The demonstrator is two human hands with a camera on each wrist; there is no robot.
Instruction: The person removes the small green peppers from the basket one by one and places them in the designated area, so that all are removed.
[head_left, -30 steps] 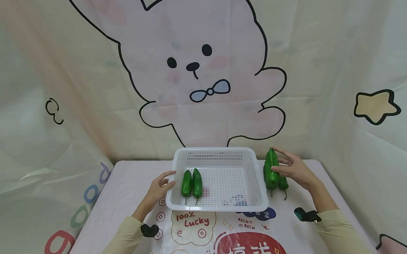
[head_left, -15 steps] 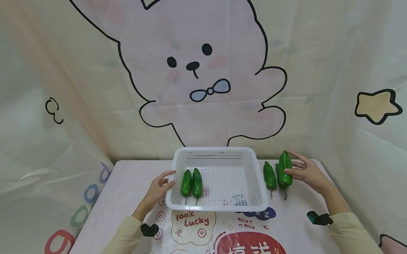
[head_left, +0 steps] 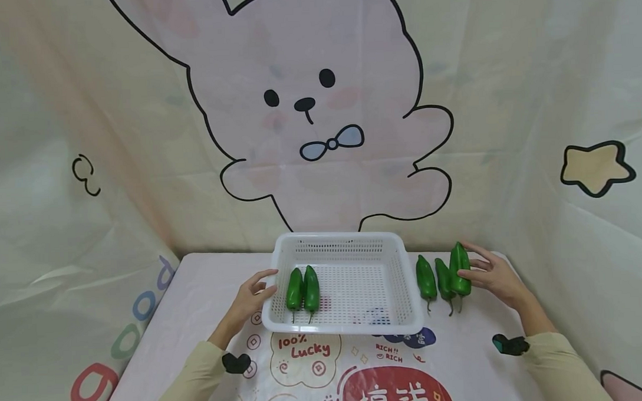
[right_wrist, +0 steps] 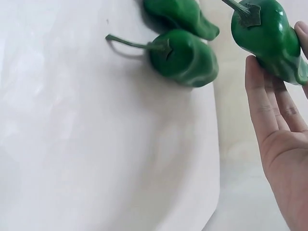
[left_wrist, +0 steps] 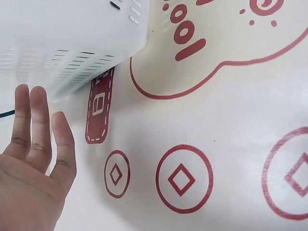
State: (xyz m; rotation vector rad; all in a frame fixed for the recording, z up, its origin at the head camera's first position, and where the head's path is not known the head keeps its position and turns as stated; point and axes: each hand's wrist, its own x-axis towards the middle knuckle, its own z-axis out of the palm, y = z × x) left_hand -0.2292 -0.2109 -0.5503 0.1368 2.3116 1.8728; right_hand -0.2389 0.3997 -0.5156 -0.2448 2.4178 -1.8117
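My right hand (head_left: 495, 277) holds a green pepper (head_left: 459, 269) by its right side, between thumb and fingers. In the right wrist view, this pepper (right_wrist: 267, 36) points its stem to the upper left, and the hand (right_wrist: 284, 130) reaches it from below. Two more green peppers, one nearer the basket (head_left: 426, 277) and one beside the held one (head_left: 443, 279), lie on the table. On the other side, my left hand (head_left: 248, 298) touches the left rim of a white plastic basket (head_left: 342, 328). Its visible fingers are fairly straight beside the basket wall in the left wrist view.
Inside the basket, at its left, lie two green peppers (head_left: 303, 289) side by side. A printed white cloth (head_left: 358, 361) covers the table, whose back edge meets a curtain (head_left: 194, 217) with a cartoon figure. Further curtain stands on both sides.
My right hand has moved right with the held pepper, away from the basket. The two peppers lying there are now uncovered. The left hand and basket stay in place.
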